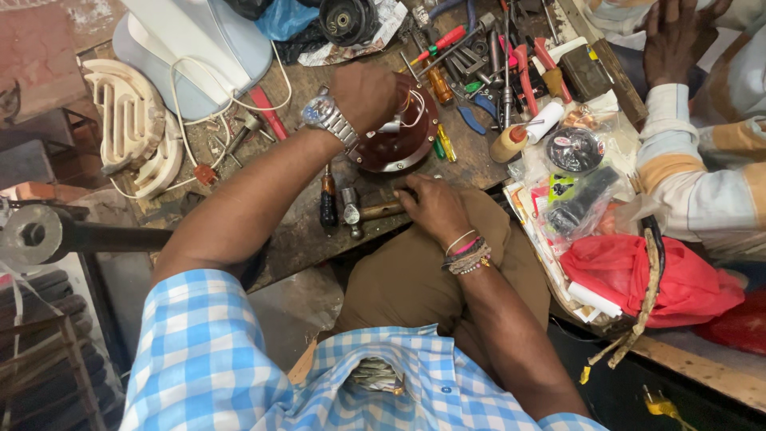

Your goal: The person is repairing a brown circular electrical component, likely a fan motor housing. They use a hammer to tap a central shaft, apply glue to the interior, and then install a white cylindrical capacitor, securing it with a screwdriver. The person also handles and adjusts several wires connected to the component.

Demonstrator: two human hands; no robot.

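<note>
My left hand (369, 94), with a metal wristwatch, is closed on the top of a round dark-red motor housing (396, 142) with white wires, which stands on the worn wooden workbench (295, 231). My right hand (433, 207), with several bracelets at the wrist, rests at the bench's near edge and grips the wooden handle of a small hammer (363, 214). The hammer's metal head lies to the left, beside a dark-handled screwdriver (328, 201).
A white fan body (195, 44) and cream plastic grille (132, 120) lie at the left. Pliers, screwdrivers and other tools (495, 56) crowd the back. Plastic-bagged parts (578, 183) and a red bag (638, 275) sit right. Another person's hand (670, 40) and striped sleeve (702, 175) are far right.
</note>
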